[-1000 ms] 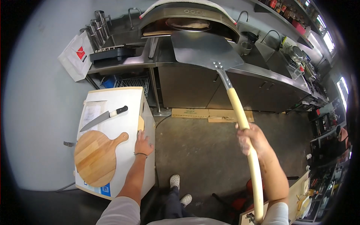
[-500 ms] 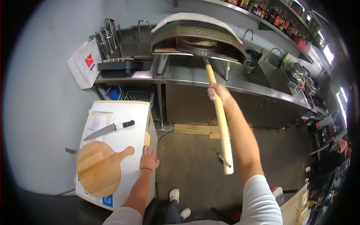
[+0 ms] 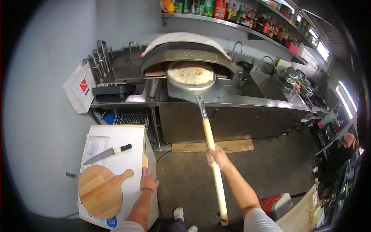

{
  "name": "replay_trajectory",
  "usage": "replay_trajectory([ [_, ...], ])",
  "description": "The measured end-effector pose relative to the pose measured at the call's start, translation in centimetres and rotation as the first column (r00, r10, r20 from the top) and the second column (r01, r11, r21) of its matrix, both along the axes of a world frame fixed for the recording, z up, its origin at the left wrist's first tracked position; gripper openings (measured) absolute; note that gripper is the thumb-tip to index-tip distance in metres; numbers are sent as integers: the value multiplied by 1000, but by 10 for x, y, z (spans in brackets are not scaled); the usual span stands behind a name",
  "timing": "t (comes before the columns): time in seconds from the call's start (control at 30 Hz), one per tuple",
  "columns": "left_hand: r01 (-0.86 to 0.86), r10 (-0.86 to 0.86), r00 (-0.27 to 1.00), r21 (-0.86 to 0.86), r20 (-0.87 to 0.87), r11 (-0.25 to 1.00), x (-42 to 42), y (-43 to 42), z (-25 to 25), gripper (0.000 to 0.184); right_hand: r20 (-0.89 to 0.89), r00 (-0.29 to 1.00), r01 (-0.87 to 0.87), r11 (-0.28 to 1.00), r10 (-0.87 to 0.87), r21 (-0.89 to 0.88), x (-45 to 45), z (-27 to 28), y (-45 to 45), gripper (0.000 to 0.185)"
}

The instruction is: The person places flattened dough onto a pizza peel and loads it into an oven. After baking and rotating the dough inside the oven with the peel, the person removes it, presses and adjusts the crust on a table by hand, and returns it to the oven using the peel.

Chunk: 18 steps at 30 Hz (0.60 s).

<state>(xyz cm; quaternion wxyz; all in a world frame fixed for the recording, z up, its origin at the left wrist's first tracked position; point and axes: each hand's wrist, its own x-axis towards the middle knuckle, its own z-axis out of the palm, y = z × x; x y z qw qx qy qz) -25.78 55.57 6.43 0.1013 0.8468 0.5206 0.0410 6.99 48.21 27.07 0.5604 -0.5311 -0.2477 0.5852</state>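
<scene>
My right hand [image 3: 217, 156] is wrapped round the pale wooden handle of a pizza peel [image 3: 176, 91]. On the peel's metal blade, just outside the mouth of a dark pizza oven [image 3: 181, 55], is a round pan [image 3: 193, 88] holding a pale flatbread [image 3: 192, 75] with browned spots. My left hand [image 3: 148, 180] lies with fingers stretched on the right edge of a white-topped cabinet [image 3: 127, 135]. Beside it, on that top, are a round wooden board [image 3: 99, 189] with a handle and a large kitchen knife [image 3: 103, 155].
The oven stands on a steel counter [image 3: 170, 99] with sinks and taps. A white paper bag [image 3: 78, 89] and a dark tray [image 3: 112, 90] are at the left. Bottles [image 3: 266, 26] line the shelves above. Flattened cardboard [image 3: 212, 146] lies on the floor. Another person [image 3: 344, 149] is at far right.
My right hand has drawn the peel back toward me, bringing the pan and flatbread out of the oven mouth. My left hand stays on the cabinet edge. The camera view has tilted up.
</scene>
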Motion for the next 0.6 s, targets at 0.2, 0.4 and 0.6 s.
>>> replay_trajectory([
  [0.2,30,-30,1000,28,-6,999,0,-5,-1,44,-122,992,-31,999,25,-44,-28,-21,-160,19],
  [0.4,99,-97,994,39,-50,994,-3,-4,-9,42,-307,945,92,992,-114,-87,-68,-17,-328,20],
  [0.6,97,-92,994,75,-58,992,14,-22,-20,42,-92,887,431,882,-453,-191,-115,-1,-462,19],
])
